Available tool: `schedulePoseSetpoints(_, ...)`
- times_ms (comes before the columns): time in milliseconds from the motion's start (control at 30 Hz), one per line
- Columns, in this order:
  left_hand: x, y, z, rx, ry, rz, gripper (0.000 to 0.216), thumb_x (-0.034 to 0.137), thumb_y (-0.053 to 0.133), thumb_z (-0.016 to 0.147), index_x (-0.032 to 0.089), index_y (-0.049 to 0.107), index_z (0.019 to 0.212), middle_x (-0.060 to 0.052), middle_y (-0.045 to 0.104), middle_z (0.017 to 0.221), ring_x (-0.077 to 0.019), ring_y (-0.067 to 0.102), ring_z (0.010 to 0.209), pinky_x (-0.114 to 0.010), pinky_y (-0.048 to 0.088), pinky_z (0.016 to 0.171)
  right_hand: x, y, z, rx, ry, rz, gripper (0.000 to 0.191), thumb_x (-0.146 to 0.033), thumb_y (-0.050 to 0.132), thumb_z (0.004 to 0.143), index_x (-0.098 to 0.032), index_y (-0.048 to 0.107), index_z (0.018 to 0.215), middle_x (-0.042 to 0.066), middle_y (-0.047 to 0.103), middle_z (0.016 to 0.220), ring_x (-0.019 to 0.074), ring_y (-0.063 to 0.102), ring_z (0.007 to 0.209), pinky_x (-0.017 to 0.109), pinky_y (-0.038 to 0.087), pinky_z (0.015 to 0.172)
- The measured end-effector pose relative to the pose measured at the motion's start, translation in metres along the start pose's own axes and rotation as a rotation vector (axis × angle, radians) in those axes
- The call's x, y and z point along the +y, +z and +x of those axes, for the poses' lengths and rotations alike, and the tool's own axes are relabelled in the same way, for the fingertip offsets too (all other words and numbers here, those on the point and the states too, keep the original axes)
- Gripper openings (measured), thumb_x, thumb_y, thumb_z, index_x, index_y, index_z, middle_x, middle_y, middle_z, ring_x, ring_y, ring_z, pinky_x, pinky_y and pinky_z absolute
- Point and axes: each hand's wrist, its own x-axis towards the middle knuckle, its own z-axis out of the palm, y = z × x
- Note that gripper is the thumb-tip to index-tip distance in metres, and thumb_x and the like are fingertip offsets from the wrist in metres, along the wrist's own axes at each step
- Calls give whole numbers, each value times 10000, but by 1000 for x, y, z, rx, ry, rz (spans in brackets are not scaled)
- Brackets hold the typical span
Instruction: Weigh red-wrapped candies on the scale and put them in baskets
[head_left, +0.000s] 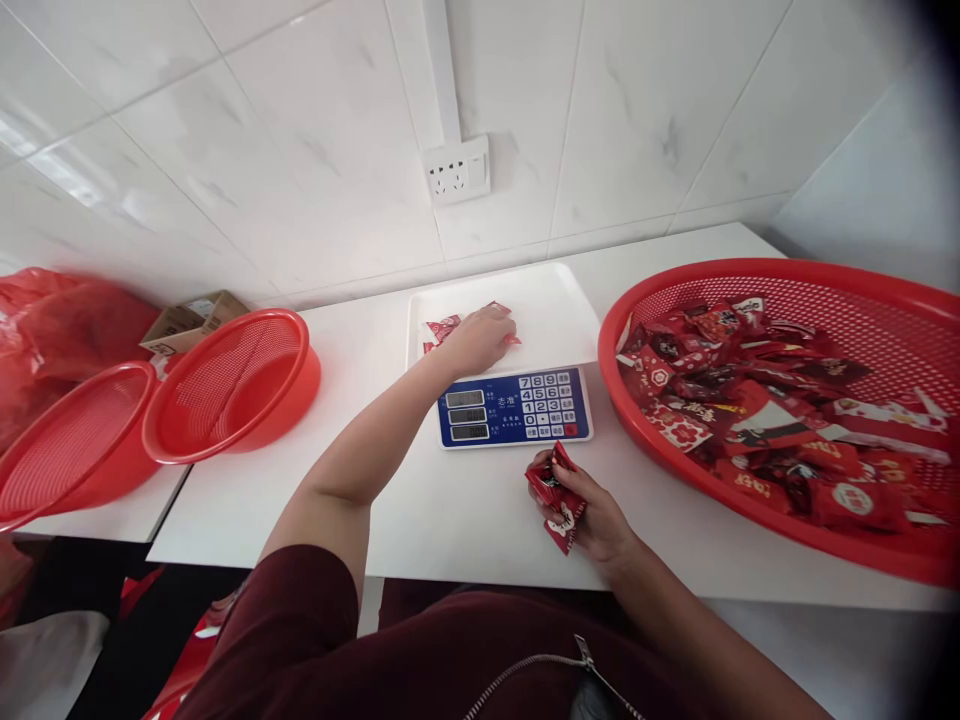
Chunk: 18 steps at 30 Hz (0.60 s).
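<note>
1. Fingers of the right hand [600,520] are clamped round shiny red plastic-film packets [559,530], which poke out past the thumb, just in front of the blue-and-white electronic scale [510,408].
2. Across to the left hand [480,338]: fingers curl down over small red-and-white wrapped packets [444,328] on the flat white rectangular weighing tray [559,310]; whether they grip, I can't tell.
3. Step in hand, by the look of it: loading the tray.
4. Next move, I'd judge, calls for the left fingers to lift clear and the right to carry its packets over.
5. Off to the right, a big round red plastic mesh basket [609,345] holds a loose heap of red packets [795,400].
</note>
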Motion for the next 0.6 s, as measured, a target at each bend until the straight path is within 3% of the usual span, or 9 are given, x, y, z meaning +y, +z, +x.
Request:
schedulePoseSetpoints(200, -2, -10, -2, 115, -288, -67, 202, 163, 381, 877, 170, 527, 1016, -89, 609, 909, -223, 557, 870, -340, 438, 731, 1, -1, 0, -21, 22, -11, 235, -374, 703, 690, -203, 624, 831, 5, 582, 584, 53, 388, 395, 148, 282, 351)
schedulePoseSetpoints(333, -9, -12, 11, 160, -337, -51, 186, 149, 360, 886, 136, 493, 1015, -130, 584, 993, -257, 535, 945, -359, 421, 755, 2, -1, 0, -14, 13, -15, 237, -367, 710, 682, -202, 624, 828, -1, 578, 598, 51, 383, 393, 153, 279, 347)
schedulePoseSetpoints(600, -9, -3, 23, -17, -313, -96, 90, 188, 459, 865, 159, 519, 925, -103, 579, 1014, -229, 560, 890, -308, 407, 737, 2, -1, 0, 21, 15, -16, 269, -385, 727, 668, -197, 624, 831, 0, 583, 602, 51, 401, 402, 152, 299, 354)
